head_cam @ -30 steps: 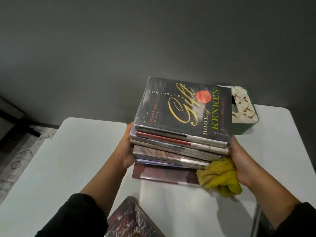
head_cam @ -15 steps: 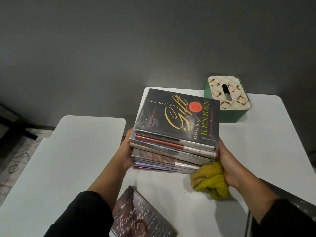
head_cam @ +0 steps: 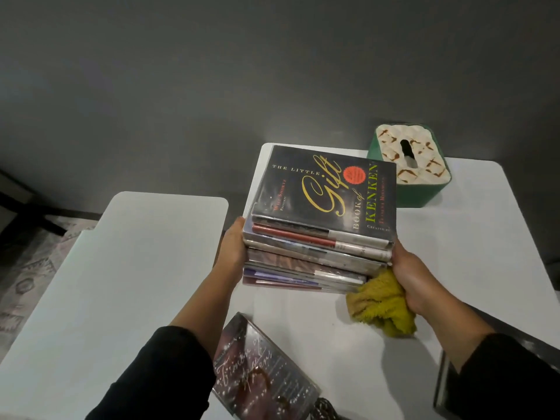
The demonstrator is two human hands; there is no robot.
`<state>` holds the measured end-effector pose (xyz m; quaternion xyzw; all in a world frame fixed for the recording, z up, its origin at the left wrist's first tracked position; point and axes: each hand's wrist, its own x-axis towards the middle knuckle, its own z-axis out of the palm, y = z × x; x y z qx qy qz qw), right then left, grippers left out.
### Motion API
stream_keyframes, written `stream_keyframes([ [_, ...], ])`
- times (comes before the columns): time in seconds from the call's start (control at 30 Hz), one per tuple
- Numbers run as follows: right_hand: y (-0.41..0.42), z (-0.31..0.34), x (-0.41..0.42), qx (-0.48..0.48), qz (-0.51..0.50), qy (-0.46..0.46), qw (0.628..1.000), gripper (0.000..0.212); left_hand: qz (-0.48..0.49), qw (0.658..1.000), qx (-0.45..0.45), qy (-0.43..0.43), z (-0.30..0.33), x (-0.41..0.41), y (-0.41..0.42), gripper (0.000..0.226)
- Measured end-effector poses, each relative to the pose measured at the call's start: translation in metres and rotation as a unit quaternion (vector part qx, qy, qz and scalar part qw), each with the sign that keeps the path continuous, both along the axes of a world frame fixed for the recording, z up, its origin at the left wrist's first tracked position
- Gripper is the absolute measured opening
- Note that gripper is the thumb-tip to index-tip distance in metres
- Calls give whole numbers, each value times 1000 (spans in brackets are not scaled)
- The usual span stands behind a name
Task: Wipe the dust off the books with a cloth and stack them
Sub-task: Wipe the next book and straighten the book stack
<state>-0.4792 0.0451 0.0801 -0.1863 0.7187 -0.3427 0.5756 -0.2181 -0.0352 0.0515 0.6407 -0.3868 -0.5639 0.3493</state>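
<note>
A stack of several books (head_cam: 318,250) stands on the white table (head_cam: 454,253), a black "Gift Book of KenKen" cover on top. My left hand (head_cam: 233,247) presses against the stack's left side. My right hand (head_cam: 409,277) rests against the stack's right side and also holds a bunched yellow cloth (head_cam: 381,304) that hangs down onto the table. One more dark book (head_cam: 260,374) with cursive lettering lies flat near the front edge, between my forearms.
A green tissue box (head_cam: 409,165) with a patterned cream top stands behind the stack at the right. A second white table (head_cam: 121,268) adjoins on the left. A dark object (head_cam: 445,386) lies at the front right edge. A grey wall is behind.
The stack has come down from the air onto the single book that lay on the table, and both hands stay at its sides.
</note>
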Motion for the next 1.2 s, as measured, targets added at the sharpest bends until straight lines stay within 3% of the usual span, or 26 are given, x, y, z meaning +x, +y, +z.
stream_keyframes([
  [0.07, 4, 1, -5, -22, -3, 49, 999, 38, -10, 993, -59, -100, 2, 1, 2, 29],
  [0.13, 10, -3, -13, -52, 58, 140, 987, 22, -36, 975, -109, -191, 4, 10, 2, 29],
  [0.23, 25, -11, -17, -17, 247, 324, 913, 46, -116, 965, -106, -210, 5, 19, 10, 29],
  [0.3, 40, -21, -6, -8, 326, 374, 868, 53, -146, 966, -99, -189, 3, 26, 24, 33],
  [0.37, 51, -32, 6, -39, 332, 406, 850, 53, -158, 971, -94, -151, 1, 33, 42, 33],
  [0.47, 55, -39, 18, -89, 286, 459, 836, 60, -224, 949, -121, -189, 0, 35, 63, 42],
  [0.6, 53, -45, 22, -122, 260, 487, 825, 60, -215, 906, -185, -313, -2, 22, 74, 56],
  [0.7, 54, -48, 26, -138, 247, 493, 822, 50, -176, 896, -198, -356, -5, 15, 76, 56],
  [1.2, 55, -53, 24, -173, 227, 492, 823, 34, -100, 905, -167, -378, -6, 4, 88, 36],
])
